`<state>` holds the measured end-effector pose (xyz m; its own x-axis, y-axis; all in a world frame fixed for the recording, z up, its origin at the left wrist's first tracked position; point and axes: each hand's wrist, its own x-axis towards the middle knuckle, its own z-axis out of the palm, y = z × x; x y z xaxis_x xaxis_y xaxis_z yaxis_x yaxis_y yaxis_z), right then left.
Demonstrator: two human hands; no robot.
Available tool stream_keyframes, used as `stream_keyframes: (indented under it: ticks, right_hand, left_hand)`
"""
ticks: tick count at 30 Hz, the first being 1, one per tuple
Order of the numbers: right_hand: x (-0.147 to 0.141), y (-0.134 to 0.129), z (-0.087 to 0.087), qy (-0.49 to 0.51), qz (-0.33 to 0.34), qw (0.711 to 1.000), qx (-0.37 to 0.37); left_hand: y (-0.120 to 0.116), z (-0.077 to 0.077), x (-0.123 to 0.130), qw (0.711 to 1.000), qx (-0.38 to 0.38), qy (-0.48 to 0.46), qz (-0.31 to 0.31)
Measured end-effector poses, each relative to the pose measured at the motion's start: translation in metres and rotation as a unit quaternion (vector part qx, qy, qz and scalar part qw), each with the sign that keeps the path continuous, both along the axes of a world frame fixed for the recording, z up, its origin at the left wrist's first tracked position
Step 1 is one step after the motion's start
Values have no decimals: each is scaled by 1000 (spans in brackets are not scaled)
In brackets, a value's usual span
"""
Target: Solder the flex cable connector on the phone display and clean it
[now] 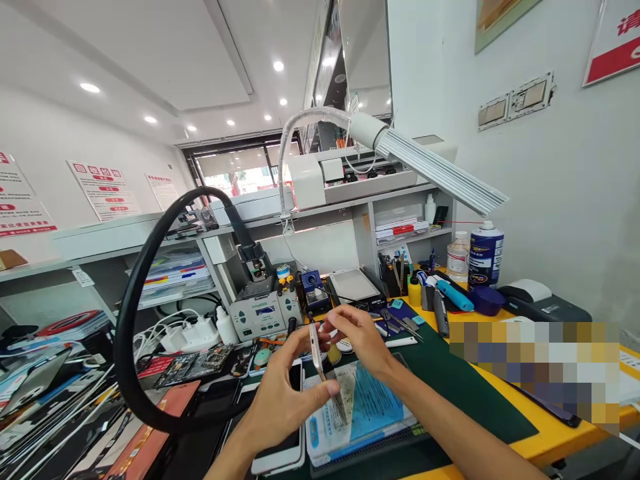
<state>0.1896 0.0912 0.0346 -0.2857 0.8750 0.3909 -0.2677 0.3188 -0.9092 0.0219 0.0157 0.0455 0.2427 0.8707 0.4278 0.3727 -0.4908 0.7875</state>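
My left hand (280, 400) is closed around a slim smartphone (316, 353), thumb on the near side and fingers at its far edge. The phone is held upright and seen nearly edge-on, so most of its face is hidden. My right hand (360, 340) is close to the phone's upper end, its fingers bent and their tips drawn together. Whatever those fingertips pinch is too small to make out. Beneath both hands lies a blue-and-white plastic packet (370, 400) on a dark pad. A white-framed tablet or large phone (285, 447) lies beside it, partly covered by my left forearm.
A black flexible hose (123, 320) arches up at the left from a control station (263, 313). A lamp (440, 163) reaches overhead. Circuit boards (200, 363) and cables crowd the left. Tweezers (407, 323), a spray can (485, 257) and a green mat (465, 393) are at the right.
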Motion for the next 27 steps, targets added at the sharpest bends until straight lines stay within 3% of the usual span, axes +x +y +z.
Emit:
stream_keyframes:
  ticks: [5, 10, 16, 21, 27]
  right_hand:
    - [2, -20, 5, 4, -1, 997, 74]
    - [1, -25, 1, -8, -17, 992, 122]
    - [0, -23, 5, 19, 0, 999, 49]
    - [0, -24, 5, 38, -13, 999, 30]
    - [-1, -24, 7, 51, -15, 998, 16]
  left_hand:
    - [2, -19, -8, 1000, -13, 4, -18]
    - [4, -27, -3, 998, -29, -36, -30]
    - [4, -37, 6, 992, -71, -93, -43]
    - [2, -34, 6, 984, -95, -125, -82]
    - [4, -35, 0, 982, -114, -132, -74]
